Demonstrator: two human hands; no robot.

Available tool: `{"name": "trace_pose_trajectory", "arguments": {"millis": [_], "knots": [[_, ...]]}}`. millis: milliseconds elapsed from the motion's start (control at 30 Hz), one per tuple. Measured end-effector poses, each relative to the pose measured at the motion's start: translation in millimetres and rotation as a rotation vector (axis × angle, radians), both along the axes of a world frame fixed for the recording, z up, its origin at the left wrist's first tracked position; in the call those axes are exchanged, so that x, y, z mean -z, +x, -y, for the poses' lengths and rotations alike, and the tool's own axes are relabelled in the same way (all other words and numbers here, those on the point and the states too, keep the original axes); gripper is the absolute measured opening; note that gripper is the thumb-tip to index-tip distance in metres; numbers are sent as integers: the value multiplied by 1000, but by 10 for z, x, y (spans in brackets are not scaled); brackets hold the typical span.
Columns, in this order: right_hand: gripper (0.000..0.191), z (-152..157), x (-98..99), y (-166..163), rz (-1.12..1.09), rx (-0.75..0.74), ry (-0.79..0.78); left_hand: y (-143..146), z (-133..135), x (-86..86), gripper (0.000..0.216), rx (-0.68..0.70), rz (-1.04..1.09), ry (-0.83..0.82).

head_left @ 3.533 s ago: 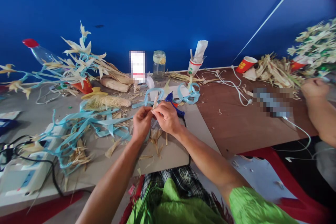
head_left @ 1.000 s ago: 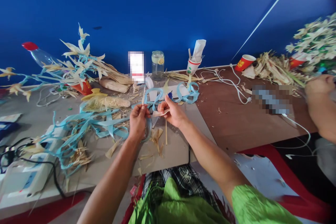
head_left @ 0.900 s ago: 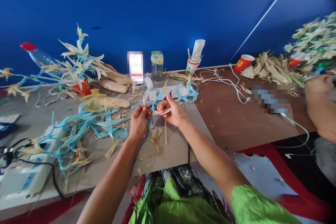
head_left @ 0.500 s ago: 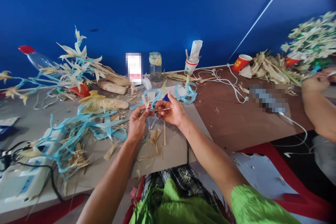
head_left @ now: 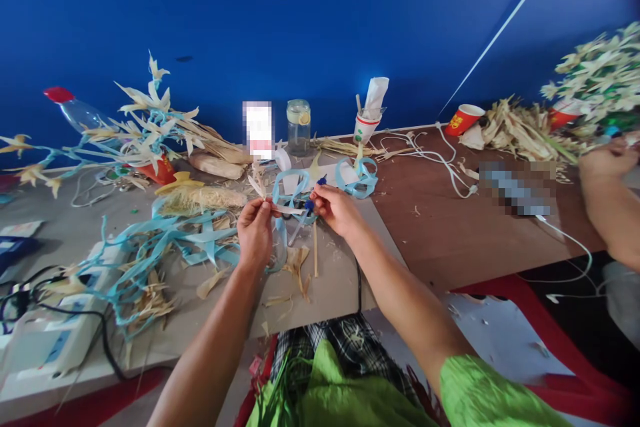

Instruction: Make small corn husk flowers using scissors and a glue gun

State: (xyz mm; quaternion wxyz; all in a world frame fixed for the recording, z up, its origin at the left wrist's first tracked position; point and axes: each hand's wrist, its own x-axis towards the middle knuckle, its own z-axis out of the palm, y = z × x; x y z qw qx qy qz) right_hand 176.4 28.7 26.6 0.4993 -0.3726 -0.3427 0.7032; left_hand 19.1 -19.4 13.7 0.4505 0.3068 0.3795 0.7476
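Husk piece (head_left: 257,185): dry plant matter, thin and papery; a few narrow, pointed cream petals fan upward from a pinched base. Paler at the tips, slightly tan lower down. Located above the middle of the table's near part, raised in the left hand (head_left: 256,225), whose thumb and fingers are closed on the base. A flat, pale strip (head_left: 291,211) extends from these fingers toward the right hand (head_left: 337,208). Right fingers bent, at a smooth blue plastic tool (head_left: 309,206), only partly visible; cannot tell whether they grip it.

Just below the hands: a flared, brittle brown husk (head_left: 299,260) and a thin, straight stick (head_left: 315,250), lying on the table (head_left: 415,213). Beyond the hands, a flat white card (head_left: 320,177) with glossy light-blue ribbon loops (head_left: 357,180) at its right end.

Left half of table: a tangle of light-blue ribbon (head_left: 200,235), partly twisted into cords; behind it, a coarse, fibrous straw-coloured mass (head_left: 200,199).

Along the far edge, left to right: husk flowers (head_left: 150,107) on blue-wrapped stems, a clear cylindrical jar (head_left: 299,133), a white cup (head_left: 367,128), a tilted red paper cup (head_left: 464,120), a crumpled husk heap (head_left: 515,130). Another person's hand (head_left: 607,167) at the table's right side.
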Motion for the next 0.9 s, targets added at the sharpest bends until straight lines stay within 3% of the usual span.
{"name": "trace_pose_trajectory", "arguments": {"millis": [100,167,267,367,500,567,700,800,900], "knots": [[42,16,72,-40,189,102,138,-12,0,1,15,-16,6,21],[45,54,80,-71,207,59,175,-19,-3,-1,14,-14,35,38],[32,125,31,-100,146,-15,229,-31,-8,-20,12,8,73,54],[36,188,-41,-110,101,-176,225,-30,-1,-46,13,40,73,51],[39,250,-85,-140,100,-492,75,-1,20,-57,16,89,32,48],[39,263,-87,-159,75,-534,20,8,23,-48,17,90,11,45],[34,234,-58,-175,119,-325,49,-14,10,-14,19,19,8,-33],[29,190,-7,-175,262,-93,194,-29,6,12,20,25,-40,-111],[26,171,44,-180,393,18,365,2,17,31,22,108,-85,-160]]}}
